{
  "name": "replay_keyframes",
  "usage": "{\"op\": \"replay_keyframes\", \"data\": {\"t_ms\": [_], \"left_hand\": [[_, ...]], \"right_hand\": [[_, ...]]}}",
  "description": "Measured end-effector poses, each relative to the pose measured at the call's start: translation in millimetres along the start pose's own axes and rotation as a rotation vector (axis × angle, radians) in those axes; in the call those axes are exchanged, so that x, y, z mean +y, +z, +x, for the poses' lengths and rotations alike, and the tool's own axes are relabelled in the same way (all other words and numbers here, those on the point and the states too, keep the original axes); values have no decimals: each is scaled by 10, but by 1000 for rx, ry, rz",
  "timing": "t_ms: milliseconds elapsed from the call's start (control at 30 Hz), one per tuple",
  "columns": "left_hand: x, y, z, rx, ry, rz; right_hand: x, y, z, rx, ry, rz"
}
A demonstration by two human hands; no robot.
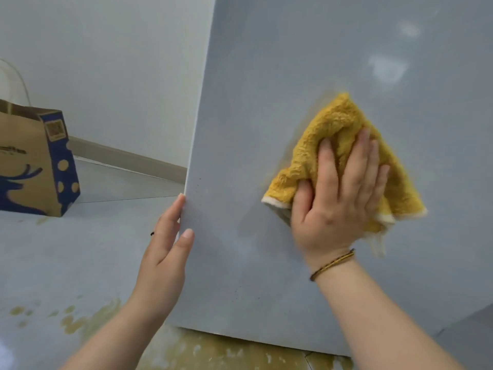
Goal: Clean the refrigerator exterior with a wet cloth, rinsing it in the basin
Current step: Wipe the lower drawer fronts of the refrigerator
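Observation:
The grey refrigerator side panel (306, 62) fills the right of the view. A yellow cloth (330, 124) with a white hem lies bunched against the panel. My right hand (338, 193) presses it flat to the surface, fingers straight and spread, thumb tucked at the cloth's lower left edge. My left hand (165, 252) rests on the panel's left edge, thumb on the front face and fingers along the side. The basin is not in view.
A brown paper bag (32, 161) with blue print stands on the floor at the left, near the white wall and its skirting board (128, 156). Yellowish stains (88, 319) mark the tiled floor below the refrigerator.

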State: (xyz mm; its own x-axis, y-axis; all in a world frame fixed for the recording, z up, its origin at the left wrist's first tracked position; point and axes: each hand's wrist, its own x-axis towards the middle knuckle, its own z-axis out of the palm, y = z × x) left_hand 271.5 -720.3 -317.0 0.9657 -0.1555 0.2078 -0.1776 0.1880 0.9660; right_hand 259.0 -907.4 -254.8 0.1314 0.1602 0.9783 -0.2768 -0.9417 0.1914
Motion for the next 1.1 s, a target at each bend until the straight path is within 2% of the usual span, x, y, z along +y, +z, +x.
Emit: {"op": "replay_keyframes", "data": {"t_ms": [33, 67, 200, 267, 333, 500, 567, 633, 733, 833, 933, 1000, 1100], "left_hand": [[-2, -7, 14, 0, 2, -11], [-2, -29, 33, -5, 7, -21], [7, -192, 131, -51, -2, -93], [1, -248, 156, -92, -5, -119], [11, -269, 171, -108, -10, -132], [9, -310, 262, -132, 9, -141], [7, -351, 301, -161, 12, -132], [-4, -423, 337, -190, 0, -122], [-17, -503, 376, -214, -49, -162], [15, -477, 366, -247, -3, -101], [40, -452, 338, -260, 35, -15], [22, -416, 286, -236, 55, 65], [-57, -308, 177, -194, 143, 260]], "right_hand": [[-150, 16, -104, -22, 25, 5], [-278, 27, -249, -67, -24, 18], [-389, 9, -769, -336, -654, 63], [-287, -6, -730, -373, -797, 86], [-235, -29, -498, -342, -769, 120], [-527, 58, 142, -146, -231, 101], [-708, 82, 125, -119, -149, 108], [-825, 109, -99, -156, -214, 121], [-790, 96, -617, -325, -518, 96], [-570, 35, -1074, -455, -812, 24], [-377, -14, -1087, -471, -960, 10], [-295, -27, -844, -441, -883, 120], [-147, -13, -391, -270, -545, 149]]}}
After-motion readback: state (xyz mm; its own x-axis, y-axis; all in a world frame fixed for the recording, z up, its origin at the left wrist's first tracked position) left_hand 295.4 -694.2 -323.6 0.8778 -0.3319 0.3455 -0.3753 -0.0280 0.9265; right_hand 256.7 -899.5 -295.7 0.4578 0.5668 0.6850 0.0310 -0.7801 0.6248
